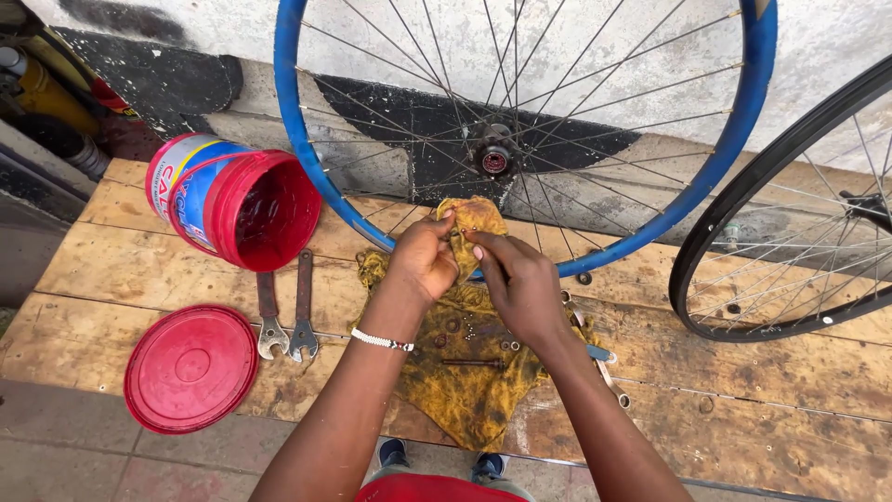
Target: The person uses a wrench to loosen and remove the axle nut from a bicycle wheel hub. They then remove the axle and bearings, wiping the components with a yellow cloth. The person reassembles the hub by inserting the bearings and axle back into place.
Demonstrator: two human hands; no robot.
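Observation:
My left hand (423, 260) and my right hand (520, 284) meet at the middle of the view, both pinching a small dirty yellow rag (472, 221) bunched around something I cannot see. Just behind them a blue-rimmed bicycle wheel (753, 102) leans on the wall, its hub (494, 160) right above the rag. Below my hands a larger stained yellow cloth (469, 390) is spread on the wooden boards, with small bearings, washers and a thin axle (474, 363) lying on it.
A red bucket (232, 200) lies on its side at the left, its red lid (190, 367) flat on the boards. Two wrenches (286, 307) lie beside the cloth. A black-rimmed wheel (790, 223) stands at the right. More tools (604, 363) lie under my right forearm.

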